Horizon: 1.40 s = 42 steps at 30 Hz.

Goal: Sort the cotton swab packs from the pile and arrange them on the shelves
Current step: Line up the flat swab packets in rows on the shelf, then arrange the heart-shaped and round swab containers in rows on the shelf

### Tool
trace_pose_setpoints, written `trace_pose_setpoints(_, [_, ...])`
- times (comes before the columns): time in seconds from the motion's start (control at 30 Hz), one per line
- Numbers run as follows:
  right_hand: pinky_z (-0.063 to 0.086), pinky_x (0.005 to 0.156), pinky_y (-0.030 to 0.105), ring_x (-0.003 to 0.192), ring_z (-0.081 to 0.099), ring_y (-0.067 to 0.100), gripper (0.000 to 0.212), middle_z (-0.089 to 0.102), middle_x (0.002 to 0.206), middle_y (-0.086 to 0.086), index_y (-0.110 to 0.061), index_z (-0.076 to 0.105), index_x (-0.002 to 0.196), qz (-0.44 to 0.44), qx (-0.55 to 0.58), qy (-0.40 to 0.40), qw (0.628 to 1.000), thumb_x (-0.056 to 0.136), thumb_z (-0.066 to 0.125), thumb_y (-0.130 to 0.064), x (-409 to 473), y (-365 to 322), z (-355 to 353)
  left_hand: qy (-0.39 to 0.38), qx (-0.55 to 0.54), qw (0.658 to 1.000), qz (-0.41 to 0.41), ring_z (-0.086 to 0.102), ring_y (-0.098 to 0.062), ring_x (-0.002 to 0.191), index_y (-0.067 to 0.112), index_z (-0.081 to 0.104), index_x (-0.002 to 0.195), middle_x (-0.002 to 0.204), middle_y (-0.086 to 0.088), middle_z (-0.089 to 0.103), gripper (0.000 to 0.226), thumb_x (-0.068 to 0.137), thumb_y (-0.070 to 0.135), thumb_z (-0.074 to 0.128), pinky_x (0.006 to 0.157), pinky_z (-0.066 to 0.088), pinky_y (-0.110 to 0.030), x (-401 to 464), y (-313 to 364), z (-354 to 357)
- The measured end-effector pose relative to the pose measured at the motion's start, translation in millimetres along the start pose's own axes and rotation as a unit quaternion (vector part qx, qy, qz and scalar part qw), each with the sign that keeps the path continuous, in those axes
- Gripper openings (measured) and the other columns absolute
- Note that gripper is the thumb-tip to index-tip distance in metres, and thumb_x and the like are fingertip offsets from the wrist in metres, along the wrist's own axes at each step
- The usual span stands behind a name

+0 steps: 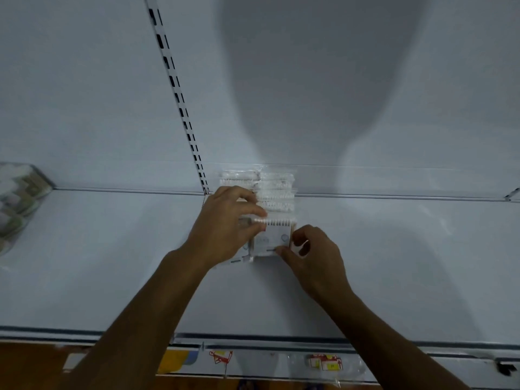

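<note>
At the near edge, the shelf front (281,340) carries small price tags (325,361). On the white shelf (112,263), the right hand (312,257) pinches the bottom right corner of the front cotton swab pack (274,237) with bent fingers. The left hand (225,223) curls round the pack's left side, its thumb and fingertips on the top edge. Just behind stands a row of cotton swab packs (270,190), reaching the back wall (84,94). Far left sit other stacked packs (17,198).
</note>
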State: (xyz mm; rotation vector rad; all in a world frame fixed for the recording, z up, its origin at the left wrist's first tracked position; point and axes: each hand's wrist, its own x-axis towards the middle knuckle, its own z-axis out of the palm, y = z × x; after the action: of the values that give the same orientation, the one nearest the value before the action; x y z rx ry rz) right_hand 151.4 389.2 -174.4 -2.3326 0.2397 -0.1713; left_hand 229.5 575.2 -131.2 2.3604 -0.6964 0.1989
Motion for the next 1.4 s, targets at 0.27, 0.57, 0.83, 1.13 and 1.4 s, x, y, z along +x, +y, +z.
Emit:
trace_pose_setpoints(0.27, [0.054,0.064,0.03,0.072,0.058,0.007,0.029,0.058,0.083,-0.015,-0.03,0.048,0.087,0.004,-0.026,-0.02,0.999,0.084,0.071,-0.047,0.1,6.8,6.7,-0.019,0.02,0.999,0.021,0.047,-0.016,0.121,0.031,0.075,0.096,0.124,0.005,0.06,0.029,0.073,0.048,0.071,0.099,0.037,-0.038,-1.8,-9.5,4.2])
trace_pose_setpoints(0.57, [0.046,0.06,0.025,0.071,0.055,0.008,0.028,0.059,0.081,-0.011,-0.024,0.051,0.088,0.019,-0.059,-0.019,0.998,0.085,0.07,-0.045,-4.9,8.6,7.4,-0.07,0.061,0.996,0.015,0.035,-0.015,0.132,0.029,0.06,0.123,0.136,0.006,0.048,0.068,0.063,0.043,0.089,0.11,0.026,-0.035,-4.2,-11.3,-6.2])
trace_pose_setpoints(0.83, [0.038,0.056,0.022,0.072,0.054,0.01,0.027,0.057,0.08,-0.011,-0.025,0.049,0.085,0.025,-0.071,-0.009,0.997,0.086,0.069,-0.043,-6.9,4.4,7.9,-0.12,0.186,0.975,0.036,0.023,-0.018,0.139,0.029,0.051,0.132,0.148,0.002,0.036,0.078,0.065,0.044,0.088,0.114,0.019,-0.034,-21.1,-28.1,-21.8])
trace_pose_setpoints(1.13, [0.045,0.06,0.028,0.071,0.054,0.007,0.027,0.058,0.081,-0.009,-0.024,0.049,0.087,0.036,-0.083,-0.004,0.996,0.087,0.069,-0.042,-8.6,-0.8,13.5,-0.106,0.16,0.979,0.076,0.026,-0.024,0.139,0.029,0.055,0.13,0.147,-0.004,0.042,0.072,0.067,0.037,0.088,0.114,0.023,-0.043,-20.8,-38.8,-20.6])
trace_pose_setpoints(1.4, [0.05,0.077,0.031,0.097,0.06,0.016,0.057,0.059,0.122,0.002,-0.016,0.048,0.13,0.004,-0.04,0.021,0.999,0.086,0.067,-0.046,-14.3,-1.2,-6.5,-0.132,0.091,0.986,0.056,0.019,-0.02,0.147,0.031,0.033,0.149,0.159,0.002,0.027,0.088,0.075,0.076,0.051,0.12,0.013,-0.044,4.8,-2.7,-24.6])
